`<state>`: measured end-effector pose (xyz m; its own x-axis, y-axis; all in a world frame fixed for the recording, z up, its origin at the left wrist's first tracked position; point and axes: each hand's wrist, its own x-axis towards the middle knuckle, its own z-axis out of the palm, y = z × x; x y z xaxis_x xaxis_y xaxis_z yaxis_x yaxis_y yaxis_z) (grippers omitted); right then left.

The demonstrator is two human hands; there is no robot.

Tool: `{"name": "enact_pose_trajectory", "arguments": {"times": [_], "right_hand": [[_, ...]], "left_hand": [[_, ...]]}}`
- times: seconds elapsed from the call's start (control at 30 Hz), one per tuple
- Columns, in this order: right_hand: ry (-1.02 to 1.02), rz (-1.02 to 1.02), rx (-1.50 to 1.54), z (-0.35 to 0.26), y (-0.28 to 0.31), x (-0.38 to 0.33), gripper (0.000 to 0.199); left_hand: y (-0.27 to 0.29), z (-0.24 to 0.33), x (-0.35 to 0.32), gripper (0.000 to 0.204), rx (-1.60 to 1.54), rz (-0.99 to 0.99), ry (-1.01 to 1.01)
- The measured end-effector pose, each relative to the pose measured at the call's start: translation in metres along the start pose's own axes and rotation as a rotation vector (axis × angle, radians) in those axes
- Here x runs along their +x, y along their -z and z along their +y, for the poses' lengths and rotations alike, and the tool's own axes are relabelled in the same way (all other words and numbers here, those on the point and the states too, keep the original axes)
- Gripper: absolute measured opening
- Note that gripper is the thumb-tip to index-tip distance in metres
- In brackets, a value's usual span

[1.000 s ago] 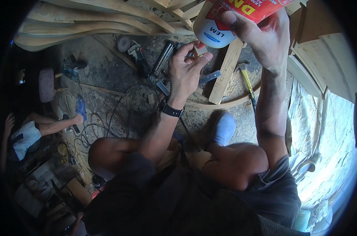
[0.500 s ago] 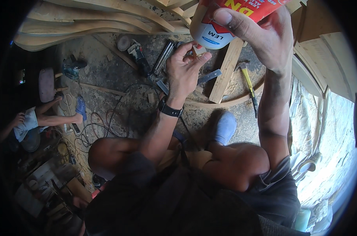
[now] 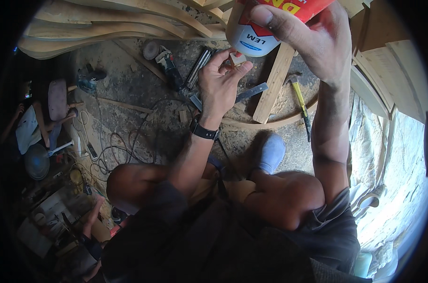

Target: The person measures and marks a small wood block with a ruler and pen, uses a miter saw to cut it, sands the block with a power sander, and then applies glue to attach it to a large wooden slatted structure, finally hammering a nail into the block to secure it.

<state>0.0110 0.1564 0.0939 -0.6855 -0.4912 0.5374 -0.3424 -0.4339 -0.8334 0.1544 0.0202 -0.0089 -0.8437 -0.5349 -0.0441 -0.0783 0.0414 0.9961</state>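
Observation:
My right hand (image 3: 320, 54) is wrapped round a red and white plastic glue bottle (image 3: 251, 37), which is tipped with its narrow end downward at the top of the view. Just below it, my left hand (image 3: 218, 89) pinches a small pale wood block (image 3: 238, 59) between thumb and fingers. The bottle's red tip meets or nearly meets the block; whether glue is coming out is too small to tell. A black watch (image 3: 204, 130) circles my left wrist.
On the stained floor lie a hammer (image 3: 300, 101), a wooden board (image 3: 274, 85), a metal strip (image 3: 251, 92), an angle grinder (image 3: 169, 68) and loose cables (image 3: 115, 151). Curved wooden slats (image 3: 105, 23) stand beyond. A co-worker's arm (image 3: 92, 217) shows at lower left; another person sits further left.
My hands and the bottle have barely shifted. At far left the seated person has drawn back the outstretched leg, and a co-worker's arm now reaches in at lower left.

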Motion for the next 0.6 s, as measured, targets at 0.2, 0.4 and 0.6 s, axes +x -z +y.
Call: {"name": "enact_pose_trajectory", "arguments": {"times": [0.2,0.4,0.6], "right_hand": [[0.073,-0.008,0.013,0.012,-0.002,0.001,0.039],[0.060,0.060,0.047,0.012,-0.004,0.002,0.033],[0.053,0.061,0.036,0.011,-0.004,0.003,0.033]], "left_hand": [[0.000,-0.001,0.002,0.043,-0.009,-0.003,0.000],[0.001,0.007,0.003,0.044,-0.031,0.002,-0.013],[0.002,0.006,0.002,0.043,-0.002,0.013,-0.033]]}}
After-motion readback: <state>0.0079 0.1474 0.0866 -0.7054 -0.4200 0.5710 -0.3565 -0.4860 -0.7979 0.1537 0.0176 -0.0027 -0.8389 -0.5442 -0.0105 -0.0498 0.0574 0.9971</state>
